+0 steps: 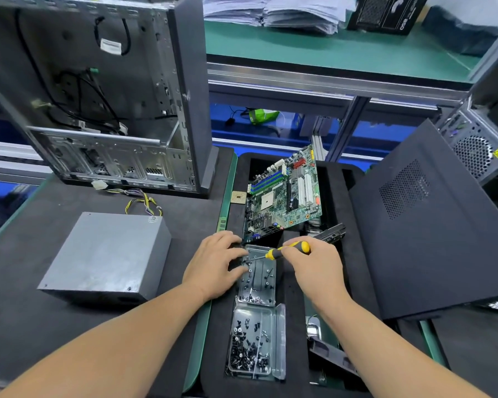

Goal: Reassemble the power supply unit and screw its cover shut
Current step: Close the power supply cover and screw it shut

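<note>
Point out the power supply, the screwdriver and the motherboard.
power supply (104, 254), head view, middle of its grey top cover.
screwdriver (296, 248), head view, yellow handle held in the right hand.
motherboard (285, 193), head view, centre of the green board.

Single head view, no second view to share scene with. Camera high above bench, facing forward and steeply down. Wide-angle: straight edges bow toward frame borders. Forearms enter from bottom edge, left hand (213, 262) and right hand (316, 268) just below frame centre, close to lens. PSU (104, 257) at left mid-distance, case (98, 90) upper left, shelf (328, 47) across top, farthest off.
</note>
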